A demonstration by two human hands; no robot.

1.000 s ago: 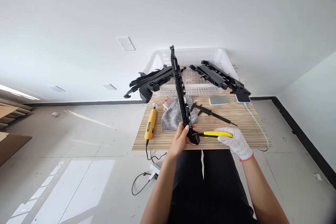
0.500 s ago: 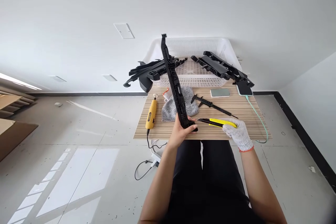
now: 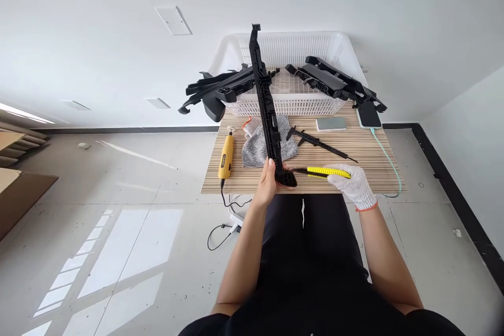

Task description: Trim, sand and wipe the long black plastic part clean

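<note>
My bare left hand [image 3: 267, 184] is closed around the lower end of a long black plastic part [image 3: 269, 115], which stands tilted above the table with its far end over the basket. My right hand [image 3: 354, 185], in a white knitted glove with an orange cuff, grips a yellow and black utility knife [image 3: 326, 171]. The knife's tip points left and meets the edge of the black part near its lower end; whether it cuts in cannot be made out. Behind the part lies a grey cloth [image 3: 254, 149], with a white glove [image 3: 252, 124] partly under it.
A yellow corded rotary tool [image 3: 226, 157] lies at the table's left. Black calipers [image 3: 321, 144], a grey-green block [image 3: 331, 124] and a phone [image 3: 369, 115] on a green cable lie to the right. A white basket [image 3: 283, 103] behind carries several black plastic parts [image 3: 334, 80].
My left thumb has shifted up along the black part, which now stands more upright. The knife has moved slightly left, against the part's lower edge. The camera view has tilted down.
</note>
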